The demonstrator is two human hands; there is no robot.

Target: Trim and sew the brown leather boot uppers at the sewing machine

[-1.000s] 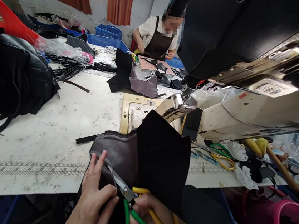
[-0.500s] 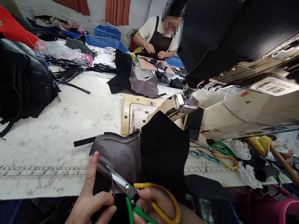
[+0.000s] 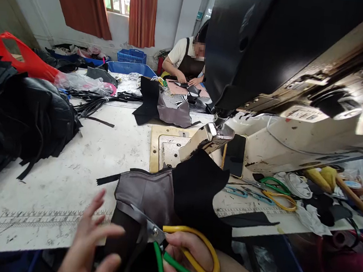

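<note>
Scissors [image 3: 155, 231] with one yellow and one green handle are in my right hand [image 3: 189, 255], its fingers wrapped through the loops. The handles are apart, and the blades point left over the lower edge of a sewn grey leather-like piece [image 3: 147, 189]. A wide black panel [image 3: 195, 190] is joined to that piece on its right, and dark material hangs over the table edge below. My left hand [image 3: 89, 243] is just left of the blades, fingers spread and slightly blurred, holding nothing. Whether its fingertips touch the dark material I cannot tell.
A sewing machine head [image 3: 277, 46] looms at the upper right above its bed plate [image 3: 154, 150]. Black leather pieces [image 3: 35, 119] are heaped at the left. More scissors [image 3: 279, 199] and a phone [image 3: 234, 155] lie at the right. A co-worker [image 3: 186, 62] sits across the table.
My left hand has let go of the dark strip by the blades, opened and moved left. The scissors stay at the lower edge of the grey piece. The camera view has tilted up slightly.
</note>
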